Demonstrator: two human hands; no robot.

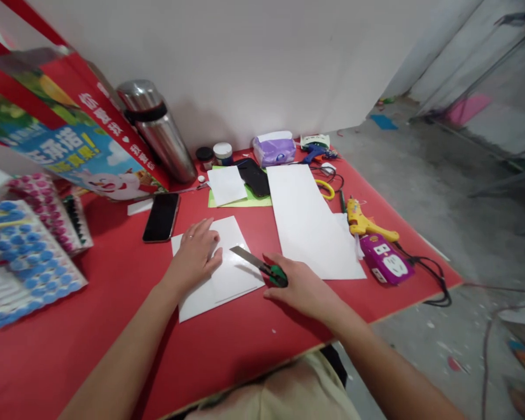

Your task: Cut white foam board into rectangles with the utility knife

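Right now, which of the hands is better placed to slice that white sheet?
Probably the right hand: it grips the green-handled knife, whose blade lies over the white sheet. The left hand rests flat on that sheet, holding no tool.

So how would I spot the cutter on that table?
Start at the red table. Near its front edge, the right hand grips the cutter, its blade lying over white paper. Only it has a green handle and a slanted grey blade.
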